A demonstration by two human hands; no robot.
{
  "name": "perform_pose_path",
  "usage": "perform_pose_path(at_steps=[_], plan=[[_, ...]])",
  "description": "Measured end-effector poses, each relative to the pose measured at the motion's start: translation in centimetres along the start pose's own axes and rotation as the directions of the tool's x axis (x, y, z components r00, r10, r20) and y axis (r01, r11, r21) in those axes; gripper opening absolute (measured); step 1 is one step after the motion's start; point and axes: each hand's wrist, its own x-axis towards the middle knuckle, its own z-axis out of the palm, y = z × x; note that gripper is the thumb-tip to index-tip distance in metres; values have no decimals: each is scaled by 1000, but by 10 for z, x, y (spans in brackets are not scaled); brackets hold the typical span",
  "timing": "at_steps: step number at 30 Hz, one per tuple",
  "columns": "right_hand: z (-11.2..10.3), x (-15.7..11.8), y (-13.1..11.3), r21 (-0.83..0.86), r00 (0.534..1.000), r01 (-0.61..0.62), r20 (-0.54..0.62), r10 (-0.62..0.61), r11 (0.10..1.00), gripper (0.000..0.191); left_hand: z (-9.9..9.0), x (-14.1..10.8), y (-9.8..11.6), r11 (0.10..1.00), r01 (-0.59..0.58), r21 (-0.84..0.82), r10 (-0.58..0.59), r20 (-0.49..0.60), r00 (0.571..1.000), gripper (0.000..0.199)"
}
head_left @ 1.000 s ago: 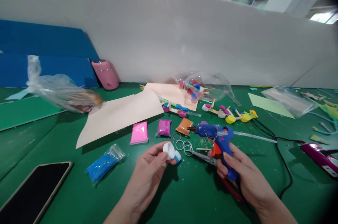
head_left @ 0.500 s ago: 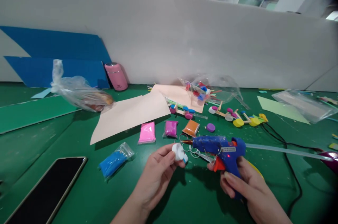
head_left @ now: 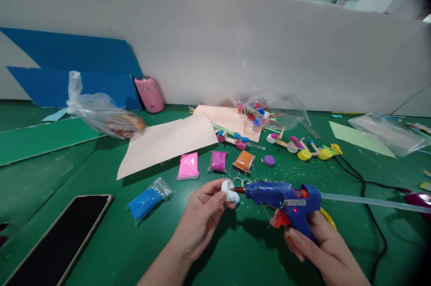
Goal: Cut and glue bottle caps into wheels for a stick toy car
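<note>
Between the thumb and fingers of my left hand (head_left: 205,207) is a white bottle cap (head_left: 228,190), its hollow side facing right. A bit of blue and white shows under it, mostly hidden by my fingers. My right hand (head_left: 316,241) is wrapped round the handle of a blue hot glue gun (head_left: 286,198), with a finger at its red trigger and a small red light lit. The gun's copper nozzle (head_left: 239,190) is at the cap's opening; whether it touches cannot be told. A clear glue stick (head_left: 373,202) runs out of the gun's back.
Clay packets in blue (head_left: 148,200), pink (head_left: 188,166), purple (head_left: 218,161) and orange (head_left: 244,160) lie ahead. Beyond are a purple cap (head_left: 269,160) and small wheeled models (head_left: 289,144). A phone (head_left: 60,241) lies left; a black cable (head_left: 373,227) curves right.
The glue gun has shifted slightly right and down, and its nozzle has come to the opening of the white cap. The cap has turned a little in my left hand.
</note>
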Motion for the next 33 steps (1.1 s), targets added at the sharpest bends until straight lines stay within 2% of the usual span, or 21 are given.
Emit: perform_pose_path(at_steps=[4, 9, 13, 17, 21, 23, 26, 31, 33], plan=[[2, -1, -1, 0, 1000, 4, -18, -4, 1000, 29, 1, 0, 0, 1000, -9, -4, 9, 4, 1000, 18], [4, -2, -5, 8, 999, 36, 17, -36, 999, 22, 1, -1, 0, 1000, -8, 3, 8, 18, 1000, 18], [5, -2, -5, 16, 999, 35, -33, -34, 999, 23, 1, -1, -1, 1000, -19, 13, 18, 27, 999, 17], [5, -4, -5, -4, 1000, 22, -10, -22, 1000, 22, 0, -1, -1, 1000, -19, 21, 18, 50, 999, 16], [10, -4, -6, 33, 994, 28, -108, -24, 999, 22, -1, 1, -3, 1000, -20, 20, 19, 65, 998, 17], [12, -3, -6, 52, 992, 41, -122, -34, 998, 22, -2, 1, -3, 1000, -20, 12, 19, 72, 997, 18], [12, -2, -6, 52, 992, 52, -121, -45, 997, 18, -3, 1, -4, 1000, -14, 4, 14, 69, 998, 19], [6, -2, -5, -18, 998, 55, -31, -56, 998, 18, -3, 0, -3, 1000, -9, 3, 9, 75, 997, 19], [6, -2, -5, -15, 998, 50, -43, -51, 999, 18, -2, 0, -3, 1000, -9, 2, 9, 74, 997, 20]])
